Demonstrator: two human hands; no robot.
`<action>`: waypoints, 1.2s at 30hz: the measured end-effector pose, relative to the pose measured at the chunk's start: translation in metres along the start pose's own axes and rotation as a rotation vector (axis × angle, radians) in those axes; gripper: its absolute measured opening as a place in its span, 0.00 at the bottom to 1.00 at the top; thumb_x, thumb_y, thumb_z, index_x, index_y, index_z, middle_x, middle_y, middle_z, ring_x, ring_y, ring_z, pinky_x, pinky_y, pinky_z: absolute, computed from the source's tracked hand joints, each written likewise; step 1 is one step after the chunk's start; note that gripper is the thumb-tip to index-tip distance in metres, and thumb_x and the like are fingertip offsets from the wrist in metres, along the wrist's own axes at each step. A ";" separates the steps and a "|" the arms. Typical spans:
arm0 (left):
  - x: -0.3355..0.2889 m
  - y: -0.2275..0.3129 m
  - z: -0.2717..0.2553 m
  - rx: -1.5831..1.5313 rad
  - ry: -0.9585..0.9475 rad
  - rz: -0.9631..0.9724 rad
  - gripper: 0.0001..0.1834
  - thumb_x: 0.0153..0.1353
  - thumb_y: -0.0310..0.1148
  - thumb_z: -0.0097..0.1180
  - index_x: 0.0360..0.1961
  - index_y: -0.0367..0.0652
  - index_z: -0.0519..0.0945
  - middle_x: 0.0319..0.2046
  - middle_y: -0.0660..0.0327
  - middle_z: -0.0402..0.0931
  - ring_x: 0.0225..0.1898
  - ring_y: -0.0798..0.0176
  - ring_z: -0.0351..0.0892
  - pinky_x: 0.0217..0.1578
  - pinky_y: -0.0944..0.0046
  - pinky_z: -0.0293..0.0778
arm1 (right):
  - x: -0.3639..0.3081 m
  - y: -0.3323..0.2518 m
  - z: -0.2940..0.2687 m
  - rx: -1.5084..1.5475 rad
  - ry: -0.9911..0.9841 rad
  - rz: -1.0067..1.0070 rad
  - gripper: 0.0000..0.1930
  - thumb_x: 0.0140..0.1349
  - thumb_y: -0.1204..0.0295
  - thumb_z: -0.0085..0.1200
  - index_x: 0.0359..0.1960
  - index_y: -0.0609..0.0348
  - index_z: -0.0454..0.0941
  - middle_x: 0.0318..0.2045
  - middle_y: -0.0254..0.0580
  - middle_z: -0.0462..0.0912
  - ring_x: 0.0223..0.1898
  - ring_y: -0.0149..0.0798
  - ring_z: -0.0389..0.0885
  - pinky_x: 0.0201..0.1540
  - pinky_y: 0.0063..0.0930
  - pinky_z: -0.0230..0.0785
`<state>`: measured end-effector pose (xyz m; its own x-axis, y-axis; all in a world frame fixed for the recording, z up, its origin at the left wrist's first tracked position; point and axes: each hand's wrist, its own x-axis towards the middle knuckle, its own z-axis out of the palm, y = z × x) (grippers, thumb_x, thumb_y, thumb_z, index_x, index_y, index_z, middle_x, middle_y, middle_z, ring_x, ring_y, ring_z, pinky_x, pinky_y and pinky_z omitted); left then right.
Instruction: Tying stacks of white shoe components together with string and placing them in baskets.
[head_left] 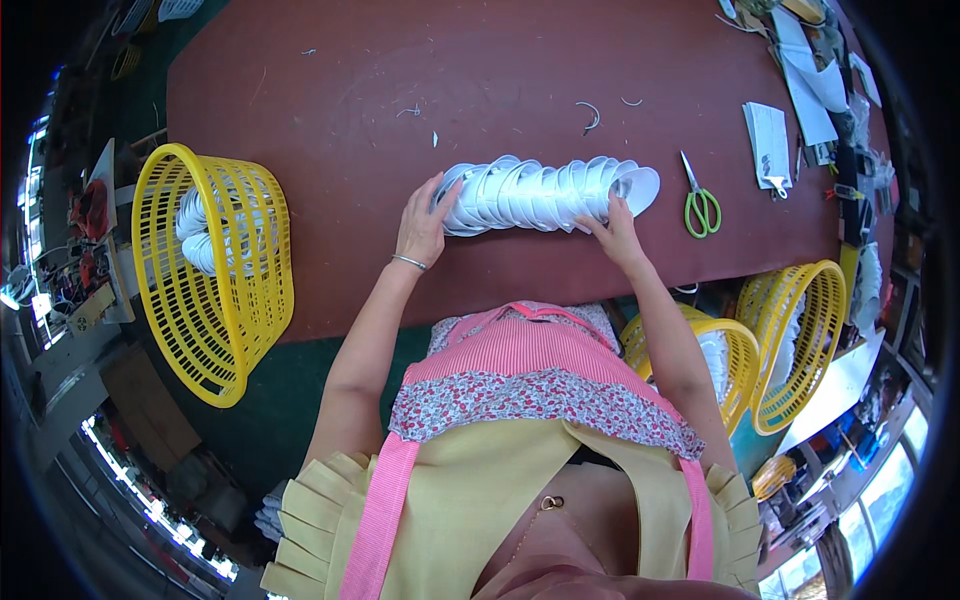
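A long row of nested white curved pieces (530, 195), rounded like visors or shoe parts, lies sideways on the brown-red table (350, 150). Around its left end curves my left hand (422, 225), thumb and fingers gripping the last pieces. My right hand (613, 235) holds the right end, with its thumb against the near side and its fingers at the rightmost pieces. Some fingertips of both hands are partly hidden. To the right of the row, apart from my hand, lie scissors (702, 212) with green handles.
A yellow basket (285, 230) with white pieces stands at the table's left edge. Two more, a front yellow basket (742, 365) and a right yellow basket (835, 300), are below the right edge. White sheets (768, 145) lie far right; thread scraps (592, 118) dot the table.
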<state>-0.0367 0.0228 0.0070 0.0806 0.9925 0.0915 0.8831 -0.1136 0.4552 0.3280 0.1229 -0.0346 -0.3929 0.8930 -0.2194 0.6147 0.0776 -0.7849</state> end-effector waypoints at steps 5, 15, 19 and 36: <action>0.003 0.003 0.002 -0.003 0.031 -0.019 0.27 0.57 0.26 0.56 0.60 0.57 0.76 0.59 0.50 0.68 0.58 0.44 0.69 0.58 0.50 0.68 | -0.006 0.003 0.005 -0.072 0.049 -0.032 0.34 0.55 0.60 0.68 0.56 0.72 0.67 0.44 0.59 0.74 0.45 0.56 0.74 0.48 0.44 0.67; 0.045 0.037 0.012 0.061 0.069 -0.309 0.17 0.58 0.42 0.63 0.43 0.45 0.80 0.52 0.52 0.74 0.55 0.46 0.71 0.52 0.51 0.71 | -0.014 0.007 0.015 -0.099 0.164 -0.115 0.38 0.55 0.54 0.67 0.57 0.73 0.66 0.46 0.59 0.75 0.47 0.56 0.72 0.51 0.45 0.63; 0.058 0.040 0.010 -0.022 0.151 -0.086 0.17 0.55 0.35 0.63 0.46 0.46 0.80 0.52 0.53 0.74 0.54 0.46 0.72 0.51 0.50 0.72 | -0.017 0.004 0.013 -0.076 0.179 -0.120 0.37 0.56 0.54 0.65 0.57 0.71 0.67 0.46 0.57 0.75 0.48 0.54 0.72 0.52 0.45 0.61; 0.071 0.075 0.013 0.037 0.127 0.225 0.19 0.51 0.38 0.66 0.46 0.47 0.81 0.51 0.52 0.74 0.49 0.47 0.75 0.48 0.52 0.73 | -0.020 0.001 0.013 -0.034 0.180 -0.075 0.31 0.56 0.55 0.65 0.53 0.65 0.69 0.45 0.55 0.75 0.50 0.55 0.72 0.54 0.45 0.60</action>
<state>0.0417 0.0855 0.0363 0.2201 0.9287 0.2984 0.8663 -0.3267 0.3779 0.3270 0.0996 -0.0384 -0.3117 0.9488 -0.0521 0.6121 0.1585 -0.7747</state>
